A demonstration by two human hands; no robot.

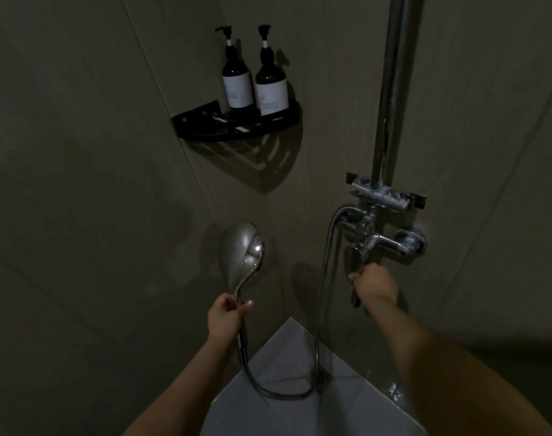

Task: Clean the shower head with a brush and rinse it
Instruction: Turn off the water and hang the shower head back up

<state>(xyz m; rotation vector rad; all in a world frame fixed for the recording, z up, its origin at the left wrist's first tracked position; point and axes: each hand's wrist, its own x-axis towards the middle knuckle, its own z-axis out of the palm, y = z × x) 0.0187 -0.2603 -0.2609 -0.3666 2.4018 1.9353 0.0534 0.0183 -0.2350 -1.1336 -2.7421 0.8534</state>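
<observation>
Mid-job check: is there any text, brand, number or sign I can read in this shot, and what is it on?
Left pump bottle, white label: a small line of print, too blurred to read.
Right pump bottle, white label: a faint mark and a line of print, too blurred to read.
Shower head, tap handle, corner shelf: no text visible.
Nothing legible anywhere in this frame.

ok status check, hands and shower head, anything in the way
Left hand grips shower head by its handle, held upright. Right hand on the tap lever. No brush in view, no water seen running. Nothing blocking.
</observation>
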